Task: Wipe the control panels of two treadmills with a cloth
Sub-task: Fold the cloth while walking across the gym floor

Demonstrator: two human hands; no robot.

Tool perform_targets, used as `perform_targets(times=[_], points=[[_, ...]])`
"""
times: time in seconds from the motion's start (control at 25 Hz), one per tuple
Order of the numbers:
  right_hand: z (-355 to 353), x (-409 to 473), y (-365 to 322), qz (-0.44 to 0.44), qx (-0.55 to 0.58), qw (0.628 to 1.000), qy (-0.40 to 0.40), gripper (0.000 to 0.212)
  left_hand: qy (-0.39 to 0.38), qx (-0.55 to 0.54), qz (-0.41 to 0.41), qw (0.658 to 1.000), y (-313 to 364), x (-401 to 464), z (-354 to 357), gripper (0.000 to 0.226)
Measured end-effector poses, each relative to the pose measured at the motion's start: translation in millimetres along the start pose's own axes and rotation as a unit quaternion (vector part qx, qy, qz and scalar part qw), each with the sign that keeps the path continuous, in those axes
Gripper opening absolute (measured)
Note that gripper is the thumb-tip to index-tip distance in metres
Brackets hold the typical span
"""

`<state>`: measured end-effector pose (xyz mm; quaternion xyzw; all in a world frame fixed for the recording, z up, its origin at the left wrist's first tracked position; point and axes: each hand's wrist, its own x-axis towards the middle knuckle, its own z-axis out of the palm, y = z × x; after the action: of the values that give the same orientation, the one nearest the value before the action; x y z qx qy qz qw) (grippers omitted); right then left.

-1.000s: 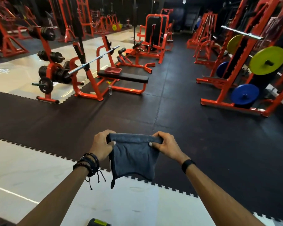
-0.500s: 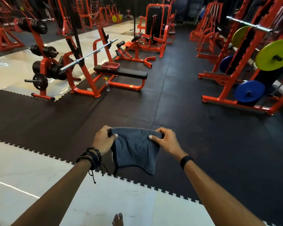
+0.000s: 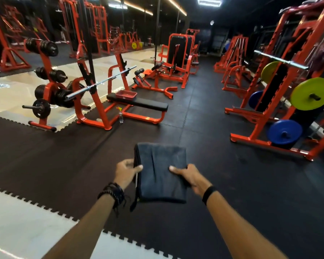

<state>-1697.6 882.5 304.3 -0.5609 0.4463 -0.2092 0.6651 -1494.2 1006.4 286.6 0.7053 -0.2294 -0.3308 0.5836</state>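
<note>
Head view: both hands (image 3: 190, 177) grasping folded cloth (image 3: 162, 172); bench press (image 3: 137, 102) ahead, plate rack (image 3: 288, 101) right.

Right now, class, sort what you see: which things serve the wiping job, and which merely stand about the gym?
For the job:
folded dark grey cloth
left hand
right hand
No treadmill shows.

Standing about:
orange-framed black bench
clear plastic bottle
round blue weight plate
</note>
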Motion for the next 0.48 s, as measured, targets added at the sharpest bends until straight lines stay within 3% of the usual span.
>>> perform_targets(times=[0.16,0.28,0.48], points=[[22,80,18,0.032,-0.029,0.998,0.047,0.042,0.048,0.053,0.007,0.997,-37,70,-6,0.034],[48,149,3,-0.030,-0.045,0.998,0.040,0.022,0.046,0.071,0.028,0.996,-46,143,-17,0.043],[99,360,11,-0.145,-0.077,0.984,0.066,0.024,0.052,0.117,0.126,0.984,-79,350,-30,0.058]])
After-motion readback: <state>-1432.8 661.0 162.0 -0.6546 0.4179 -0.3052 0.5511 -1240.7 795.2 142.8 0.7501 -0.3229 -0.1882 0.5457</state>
